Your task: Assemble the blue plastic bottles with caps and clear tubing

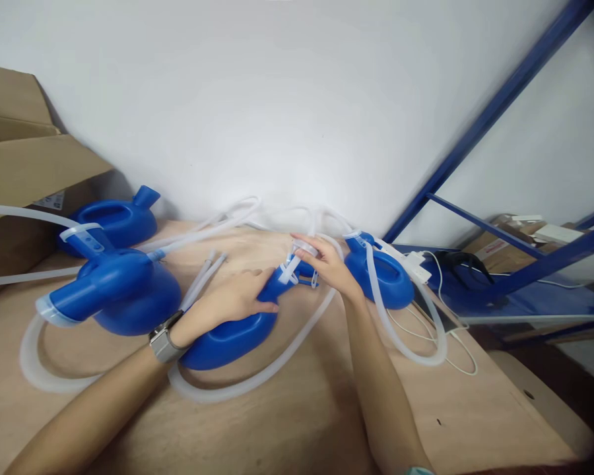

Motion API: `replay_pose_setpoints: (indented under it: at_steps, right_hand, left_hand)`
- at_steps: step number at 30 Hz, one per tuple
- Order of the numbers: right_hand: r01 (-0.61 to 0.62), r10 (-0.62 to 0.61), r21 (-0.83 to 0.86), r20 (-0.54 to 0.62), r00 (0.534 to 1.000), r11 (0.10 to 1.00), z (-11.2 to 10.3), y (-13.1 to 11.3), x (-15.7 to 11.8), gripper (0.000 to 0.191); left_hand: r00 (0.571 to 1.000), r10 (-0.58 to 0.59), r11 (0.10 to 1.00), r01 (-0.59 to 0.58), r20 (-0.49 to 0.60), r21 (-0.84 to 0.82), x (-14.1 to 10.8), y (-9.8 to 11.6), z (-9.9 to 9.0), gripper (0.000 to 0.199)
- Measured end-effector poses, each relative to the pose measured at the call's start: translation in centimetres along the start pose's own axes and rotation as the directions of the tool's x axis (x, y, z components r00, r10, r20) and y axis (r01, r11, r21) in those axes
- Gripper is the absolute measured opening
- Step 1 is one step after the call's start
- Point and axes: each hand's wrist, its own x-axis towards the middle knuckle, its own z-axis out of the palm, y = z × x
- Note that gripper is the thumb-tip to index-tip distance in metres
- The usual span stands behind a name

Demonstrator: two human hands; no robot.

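Observation:
My left hand (240, 295) is wrapped round a blue plastic urinal bottle (232, 340), which lies on its side with its neck pointing away to the right. My right hand (327, 262) pinches a clear cap (304, 248) at the bottle's mouth; whether the cap is seated there I cannot tell. A white strap (291, 269) shows at the neck. From under the left forearm, a translucent hose (267, 379) curves round in front of the bottle and up towards the right wrist. The left palm covers part of the bottle.
Other blue bottles (123, 297) with hoses stand at the left, one (116, 221) behind them. Another bottle (383, 277) with a looped hose lies at the right, by a white power strip (410, 264) and cables. A cardboard box (24, 165) is back left; a blue metal frame (495, 112) rises right.

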Motion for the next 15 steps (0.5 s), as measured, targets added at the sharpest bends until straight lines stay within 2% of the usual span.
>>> replay_pose_setpoints:
  at_steps: [2,5,7,11,15]
  right_hand:
    - [0.014,-0.013,-0.096,0.019,1.0,0.995,-0.5,-0.5,-0.1,0.04]
    - [-0.029,0.013,-0.113,-0.136,0.991,0.993,-1.2,-0.7,-0.2,0.043]
    - [-0.075,0.054,-0.122,-0.173,0.983,0.99,-1.5,-0.6,-0.2,0.044]
    - [-0.113,0.105,-0.208,-0.048,0.993,0.972,-1.2,-0.4,-0.3,0.039]
    - [-0.141,0.171,-0.226,0.12,0.978,0.964,0.5,-1.5,-0.3,0.04]
  left_hand:
    - [1.0,0.019,1.0,-0.019,-0.025,-0.001,-0.1,-0.3,0.2,0.081]
    - [0.998,0.051,0.999,-0.051,-0.046,0.003,-0.1,-0.7,0.4,0.076]
    - [0.997,0.068,0.998,-0.068,-0.042,-0.002,-0.2,-1.0,0.3,0.074]
    - [0.994,0.107,0.993,-0.108,-0.017,-0.039,-0.2,-1.4,0.1,0.071]
    - [0.995,0.099,0.994,-0.099,0.002,-0.045,-0.2,-1.4,0.1,0.073]
